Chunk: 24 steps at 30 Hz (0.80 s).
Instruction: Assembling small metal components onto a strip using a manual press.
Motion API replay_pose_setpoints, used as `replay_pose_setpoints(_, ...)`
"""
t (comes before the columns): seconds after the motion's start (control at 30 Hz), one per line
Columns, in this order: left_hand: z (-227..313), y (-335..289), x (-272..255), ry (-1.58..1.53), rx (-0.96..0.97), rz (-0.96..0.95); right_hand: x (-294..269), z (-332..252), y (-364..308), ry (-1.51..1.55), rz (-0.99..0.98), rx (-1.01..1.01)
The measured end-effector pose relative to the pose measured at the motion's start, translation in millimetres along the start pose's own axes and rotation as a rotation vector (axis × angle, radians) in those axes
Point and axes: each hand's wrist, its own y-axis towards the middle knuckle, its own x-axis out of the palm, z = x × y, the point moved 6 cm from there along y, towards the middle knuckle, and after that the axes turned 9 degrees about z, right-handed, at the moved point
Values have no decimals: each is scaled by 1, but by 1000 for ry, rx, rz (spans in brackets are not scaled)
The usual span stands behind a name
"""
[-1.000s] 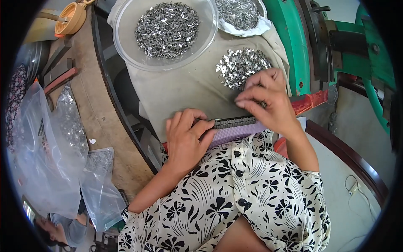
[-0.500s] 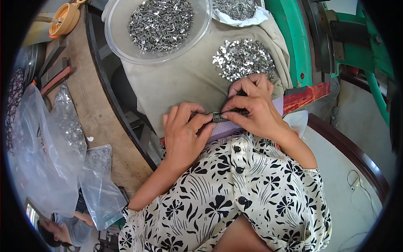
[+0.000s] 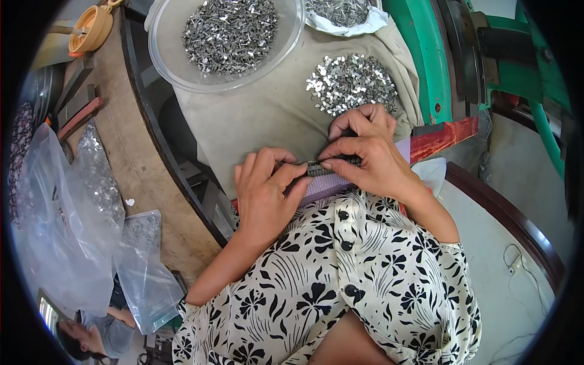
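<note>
On my feed, left hand [image 3: 264, 191] pinching strip [image 3: 314, 170], which sits below pile [image 3: 351, 84]. Right hand [image 3: 368, 152] touching strip; I can't tell what its fingertips grip. Bowl [image 3: 288, 44] left of pile.

A brown wooden bench [image 3: 190, 240] stands left; pale floor [image 3: 477, 249] spreads right beside a glossy dark-brown strip [image 3: 517, 226], green machinery [image 3: 424, 67] farther off.

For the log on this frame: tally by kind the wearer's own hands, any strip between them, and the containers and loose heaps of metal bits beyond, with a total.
Hands (left hand, right hand): 2
Dark slatted strip: 1
Clear round tub: 1
White-wrapped dish: 1
Loose heap: 1
Total: 6
</note>
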Motion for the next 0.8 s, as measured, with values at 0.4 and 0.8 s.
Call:
replay_pose_setpoints(0.4,0,0,1,7,6,1,-3,-2,-3,-7,15,40)
replay_pose_setpoints(0.8,-1,-9,2,9,27,26,-65,85,-122,21,733,309)
